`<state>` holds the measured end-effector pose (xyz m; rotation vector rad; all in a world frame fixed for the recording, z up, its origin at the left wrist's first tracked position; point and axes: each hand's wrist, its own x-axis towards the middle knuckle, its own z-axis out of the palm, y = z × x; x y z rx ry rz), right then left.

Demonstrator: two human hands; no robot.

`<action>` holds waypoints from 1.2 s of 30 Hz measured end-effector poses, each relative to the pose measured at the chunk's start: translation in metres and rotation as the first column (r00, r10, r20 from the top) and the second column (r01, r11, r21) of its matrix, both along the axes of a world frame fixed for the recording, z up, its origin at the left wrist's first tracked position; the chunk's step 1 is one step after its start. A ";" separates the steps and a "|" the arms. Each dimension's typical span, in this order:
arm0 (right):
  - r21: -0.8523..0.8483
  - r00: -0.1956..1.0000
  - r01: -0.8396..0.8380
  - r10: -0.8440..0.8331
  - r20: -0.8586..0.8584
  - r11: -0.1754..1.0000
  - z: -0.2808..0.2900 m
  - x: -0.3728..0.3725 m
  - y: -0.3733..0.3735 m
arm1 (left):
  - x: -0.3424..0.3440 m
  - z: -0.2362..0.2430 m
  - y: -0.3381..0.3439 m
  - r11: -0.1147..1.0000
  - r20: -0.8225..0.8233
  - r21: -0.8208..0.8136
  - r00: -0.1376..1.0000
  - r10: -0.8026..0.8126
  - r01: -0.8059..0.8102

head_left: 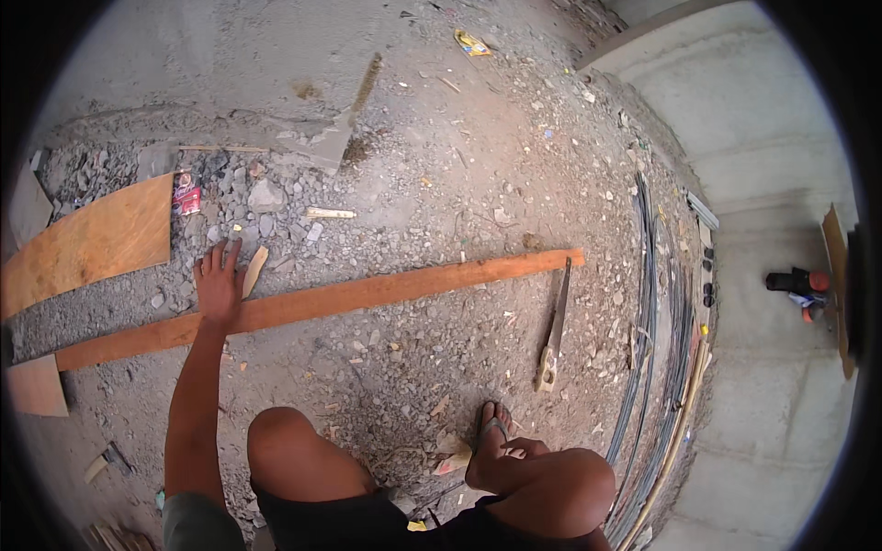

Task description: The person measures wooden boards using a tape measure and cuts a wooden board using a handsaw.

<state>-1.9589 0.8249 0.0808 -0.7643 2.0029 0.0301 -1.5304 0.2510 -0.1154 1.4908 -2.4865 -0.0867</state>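
A long, narrow reddish-brown wooden plank (413,286) lies across the gravelly ground in front of me. My left arm reaches over its left part, and my left hand (219,278) is open with fingers spread, just past the plank's far edge. Whether the palm presses on the plank I cannot tell. Beside the fingers is a small pale wood scrap (255,271). A handsaw (555,340) lies with its blade tip at the plank's right end and its handle toward me. My right hand (525,447) shows only a few fingers beside my right shin; the rest is hidden behind the knee.
A plywood sheet (101,243) and a smaller board (39,386) lie at the left. Long dark metal rods (638,303) and a thin pole (675,427) run along the right, beside a grey concrete wall (772,386). Loose stones and wood scraps litter the ground.
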 end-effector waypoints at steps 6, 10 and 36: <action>0.147 0.989 0.038 -0.058 0.134 0.988 -0.060 -0.029 0.061 | -0.099 -0.005 -0.076 0.996 -0.153 0.090 0.988 -0.012 0.026; 0.059 0.987 -0.035 0.025 0.161 0.998 -0.076 -0.023 0.060 | -0.127 -0.003 -0.099 0.949 0.111 0.232 0.975 0.190 -0.211; -0.607 0.914 -0.245 -0.029 -0.405 0.756 -0.168 -0.150 -0.182 | -0.395 0.042 0.195 0.934 0.057 0.135 0.938 -0.341 0.331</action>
